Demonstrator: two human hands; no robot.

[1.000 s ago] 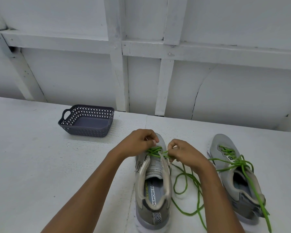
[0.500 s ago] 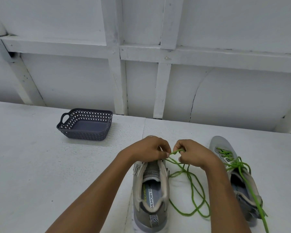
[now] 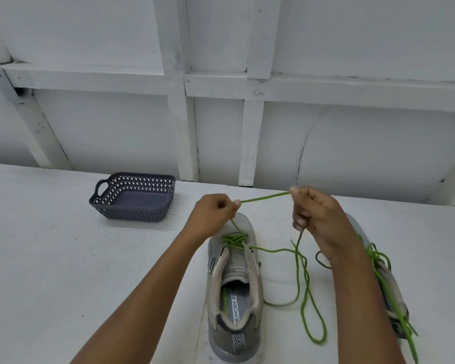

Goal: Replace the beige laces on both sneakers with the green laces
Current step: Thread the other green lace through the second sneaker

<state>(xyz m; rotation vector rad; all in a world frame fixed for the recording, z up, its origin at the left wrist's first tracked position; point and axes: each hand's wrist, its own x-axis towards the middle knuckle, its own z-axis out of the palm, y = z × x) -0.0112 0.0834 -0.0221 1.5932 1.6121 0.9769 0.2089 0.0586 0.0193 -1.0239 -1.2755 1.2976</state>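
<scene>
Green lace (image 3: 264, 197) was stretched tight between the two hands, above the toe of the near sneaker (image 3: 234, 298) on the table (image 3: 63, 258). The left hand (image 3: 213, 208) pinched it just above the lowest eyelets. The right hand (image 3: 318, 219) gripped it further along, probably to draw the slack through. The second sneaker (image 3: 393, 290), with green lace in it, lay behind the right forearm.

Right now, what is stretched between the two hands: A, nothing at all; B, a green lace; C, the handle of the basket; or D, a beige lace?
B: a taut length of green lace runs from the left hand to the right hand. Both hands pinch it above the toe of the middle sneaker.
</scene>
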